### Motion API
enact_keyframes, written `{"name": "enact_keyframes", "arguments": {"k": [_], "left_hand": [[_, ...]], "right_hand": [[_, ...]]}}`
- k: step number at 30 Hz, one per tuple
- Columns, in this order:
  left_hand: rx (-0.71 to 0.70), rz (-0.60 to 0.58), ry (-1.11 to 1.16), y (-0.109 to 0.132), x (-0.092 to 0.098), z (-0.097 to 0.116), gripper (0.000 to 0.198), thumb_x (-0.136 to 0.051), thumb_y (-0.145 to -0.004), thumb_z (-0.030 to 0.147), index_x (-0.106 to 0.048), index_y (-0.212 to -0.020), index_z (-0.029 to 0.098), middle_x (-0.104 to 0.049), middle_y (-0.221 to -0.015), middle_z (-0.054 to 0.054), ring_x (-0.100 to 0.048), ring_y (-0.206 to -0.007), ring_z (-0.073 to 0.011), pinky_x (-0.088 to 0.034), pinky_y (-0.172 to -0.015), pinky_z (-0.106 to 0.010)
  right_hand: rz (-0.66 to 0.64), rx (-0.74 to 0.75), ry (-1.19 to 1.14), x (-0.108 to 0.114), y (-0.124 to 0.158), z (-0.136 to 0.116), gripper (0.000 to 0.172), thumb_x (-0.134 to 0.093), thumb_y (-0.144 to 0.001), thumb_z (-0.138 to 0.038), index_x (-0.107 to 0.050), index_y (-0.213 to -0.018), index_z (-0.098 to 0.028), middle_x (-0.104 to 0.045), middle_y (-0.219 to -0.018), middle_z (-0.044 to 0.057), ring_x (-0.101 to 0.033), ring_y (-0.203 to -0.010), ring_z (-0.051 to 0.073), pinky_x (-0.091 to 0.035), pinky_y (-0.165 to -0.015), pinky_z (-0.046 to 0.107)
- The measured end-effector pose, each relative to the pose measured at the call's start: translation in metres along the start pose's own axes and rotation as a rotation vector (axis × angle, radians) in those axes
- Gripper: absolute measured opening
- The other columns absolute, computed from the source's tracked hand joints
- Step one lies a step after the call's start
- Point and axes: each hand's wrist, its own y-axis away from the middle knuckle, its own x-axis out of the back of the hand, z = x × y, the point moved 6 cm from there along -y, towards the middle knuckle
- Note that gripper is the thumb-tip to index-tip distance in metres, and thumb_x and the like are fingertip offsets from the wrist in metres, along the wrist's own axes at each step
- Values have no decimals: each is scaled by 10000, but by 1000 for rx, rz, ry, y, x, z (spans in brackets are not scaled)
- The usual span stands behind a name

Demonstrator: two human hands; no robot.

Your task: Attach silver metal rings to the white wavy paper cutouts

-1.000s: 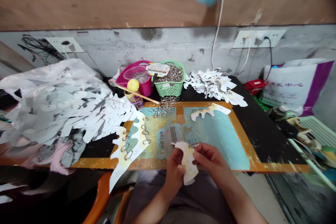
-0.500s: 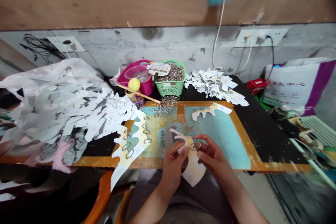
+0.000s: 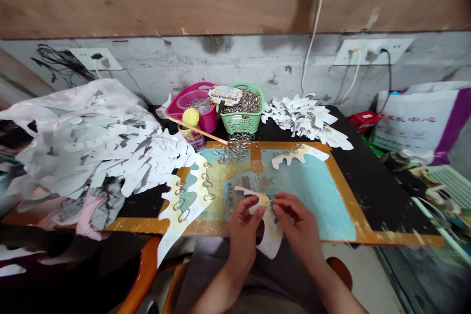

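Observation:
My left hand (image 3: 243, 235) is closed on a white toothed cut-out piece (image 3: 271, 244), its thumb and fingers pinching the left edge. The piece has a yellowish smear and its lower end hangs past the table's front edge. My right hand (image 3: 300, 228) pinches a metal ring (image 3: 270, 205) against the piece's upper part. To the left lie two similar cut-outs (image 3: 196, 208) with several metal rings along them. Another ringed cut-out (image 3: 300, 156) rests on the blue sheet behind my right hand. Some of the held piece is hidden by my fingers.
Loose metal rings (image 3: 237, 149) lie before a green basket (image 3: 241, 122) full of rings and a pink basket (image 3: 209, 120). A wooden stick (image 3: 198, 131) crosses a small yellow-topped tub (image 3: 191, 117). White cut-outs pile up left (image 3: 121, 142) and back right (image 3: 309, 117).
My right fingers have shifted in closer around the metal ring on the piece. The held cut-out has turned slightly, and the camera view has moved a little.

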Motion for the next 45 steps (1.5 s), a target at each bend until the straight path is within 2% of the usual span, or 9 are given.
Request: {"name": "enact_keyframes", "arguments": {"k": [10, 17, 22, 27, 31, 34, 36, 40, 45], "left_hand": [[-154, -83, -177, 2, -3, 10, 299, -755, -783, 353, -575, -956, 188, -637, -837, 13, -589, -678, -106, -475, -673, -212], [-335, 36, -281, 12, 2, 13, 292, -681, -856, 350, -559, -1081, 210, -601, -1073, -42, -583, -1041, -182, -450, -933, -283], [-293, 43, -248, 21, -2, 6, 399, -646, -879, 441, -498, -1181, 227, -556, -1238, -80, -533, -1201, -215, -424, -1020, -322], [-175, 2, -130, 41, -2, -9, 512, -581, -876, 578, -472, -1257, 253, -482, -1394, -94, -474, -1299, -244, -442, -1033, -336], [-314, -298, -245, 79, 1, -10, 574, -575, -898, 507, -423, -1382, 240, -504, -1414, -146, -581, -1195, -285, -483, -998, -428], [-522, -314, -557, 91, 6, 3, 477, -639, -872, 229, -510, -1330, 259, -730, -1008, -86, -699, -870, -232, -541, -847, -381], [-708, -389, -772, 81, -8, 17, 445, -674, -818, 180, -585, -1249, 246, -716, -1098, -107, -673, -1015, -277, -506, -951, -423], [-766, -598, -1160, 23, -51, 25, 542, -602, -805, 99, -495, -1327, 200, -632, -1284, -126, -489, -1309, -298, -250, -1171, -556], [-770, -756, -1316, -19, -85, 12, 515, -619, -803, 98, -465, -1286, 189, -652, -1224, -131, -556, -1236, -288, -99, -1201, -583]], "right_hand": [[-26, -11, 164, -8, 3, -3, 133, -609, -903, -325, -689, -908, -219, -698, -913, 61, -634, -865, 235, -484, -786, 333], [-25, -7, 104, -11, 3, 0, 128, -627, -881, -319, -698, -924, -223, -695, -941, 66, -630, -894, 240, -482, -825, 348], [-56, -27, 22, -12, 4, 1, 135, -628, -877, -330, -655, -799, -224, -672, -871, 47, -610, -857, 226, -473, -781, 319], [-245, 134, 164, -4, -9, -17, 92, -550, -913, -230, -606, -841, -217, -633, -901, 45, -594, -883, 207, -464, -795, 308], [-495, 221, 485, 15, -28, -18, 117, -490, -930, -151, -555, -851, -206, -590, -896, 37, -575, -791, 178, -445, -716, 279], [-599, 286, 783, 25, -35, -9, 159, -453, -938, -86, -552, -882, -197, -574, -927, 40, -569, -752, 164, -414, -679, 269], [-652, 351, 923, 23, -32, -1, 178, -464, -921, -46, -564, -892, -190, -578, -937, 47, -573, -788, 175, -399, -702, 279], [-575, 460, 1007, 21, -26, 7, 158, -526, -918, -81, -618, -998, -182, -586, -1087, 107, -526, -976, 247, -380, -801, 344], [-500, 422, 853, 29, -21, 16, 176, -468, -994, -193, -642, -985, -170, -598, -928, 90, -501, -869, 239, -387, -768, 347]]}}
